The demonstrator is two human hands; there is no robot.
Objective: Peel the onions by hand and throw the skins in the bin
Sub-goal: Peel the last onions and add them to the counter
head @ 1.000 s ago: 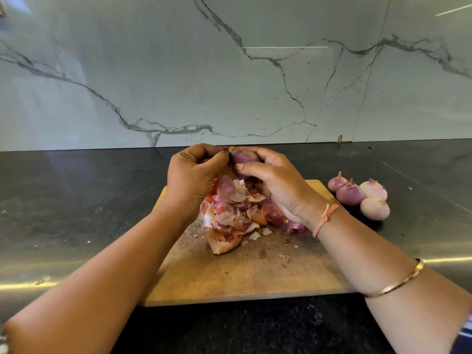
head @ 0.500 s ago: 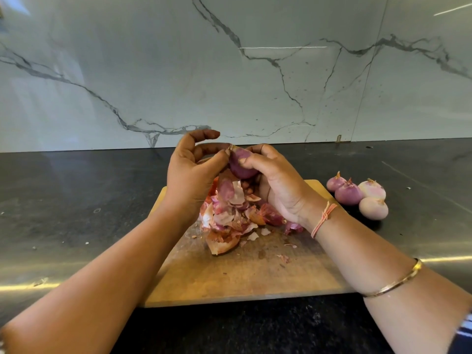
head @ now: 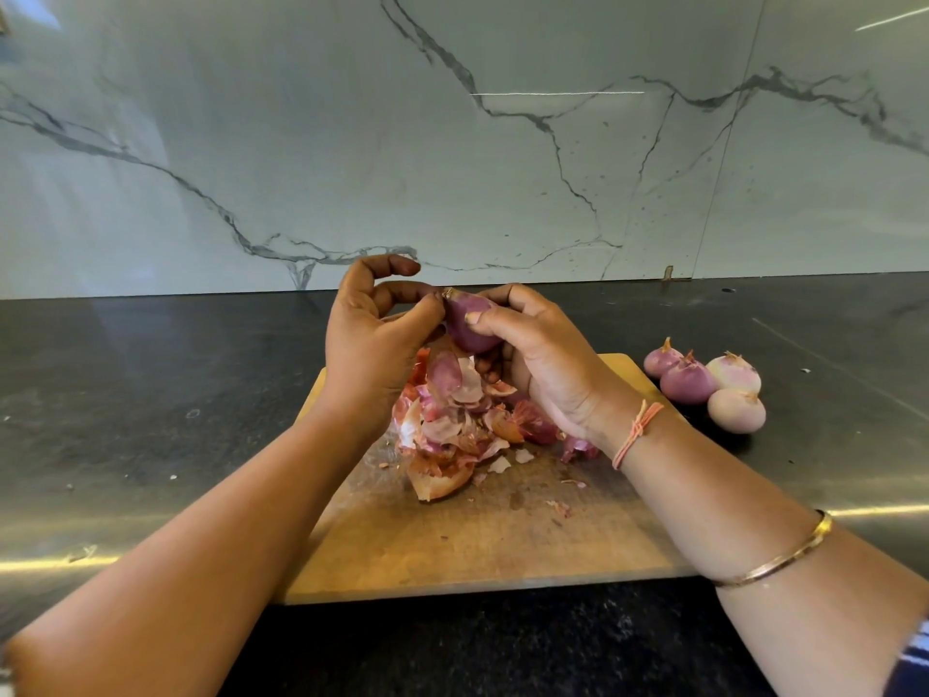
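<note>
Red onion (head: 470,327) sits gripped in right hand (head: 545,367) fingers, above chopping board (head: 502,550) far edge, over skin pile (head: 452,425). left hand (head: 369,344) pinches its dry tip. Probably light, firm, slick when bare; skin papery, so pull from the tip.

Right hand (head: 543,359) grips a purple onion (head: 467,327) over the skin pile (head: 452,420). Left hand (head: 372,339) pinches its tip. Four peeled onions (head: 704,382) sit beside the board (head: 477,540).

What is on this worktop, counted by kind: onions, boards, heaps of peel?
Held onion: 1
Loose onions: 4
Wooden cutting board: 1
Heap of onion skins: 1
Total: 7
</note>
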